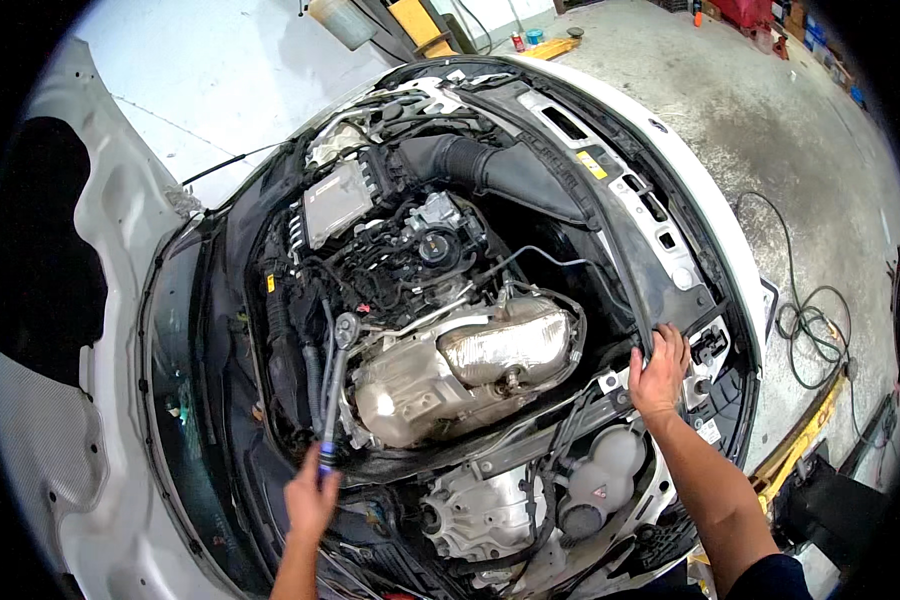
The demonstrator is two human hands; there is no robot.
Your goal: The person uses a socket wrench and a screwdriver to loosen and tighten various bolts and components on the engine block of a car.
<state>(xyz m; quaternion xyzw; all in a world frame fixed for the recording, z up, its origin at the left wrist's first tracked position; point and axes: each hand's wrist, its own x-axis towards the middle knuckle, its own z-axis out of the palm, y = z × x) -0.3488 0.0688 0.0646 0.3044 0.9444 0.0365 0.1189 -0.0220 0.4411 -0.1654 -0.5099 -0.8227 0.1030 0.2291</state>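
Leaning over: a person is bending above the open engine bay (270,330) of a white car, hood (60,330) raised at the left.
Left hand: the left hand (310,500) is closing its fingers around the blue grip of a long ratchet wrench (332,395).
Wrench: its head is sitting low at the left of the engine, just beside the silvery heat shield (460,365); what it is seated on is hidden.
Progress: the engine is lying uncovered, so any top cover looks already off; the shield is sitting in place, and fastening work seems underway, not finished.
Right hand: the right hand (658,372) is resting, fingers curled, over the black front panel (610,225), steadying the person.
Labels: a small yellow rectangular sticker (591,164) is showing on that panel; a red triangle mark is sitting on the pale coolant tank (605,470).
Floor: a black cable (810,320) is lying coiled on the concrete at the right.
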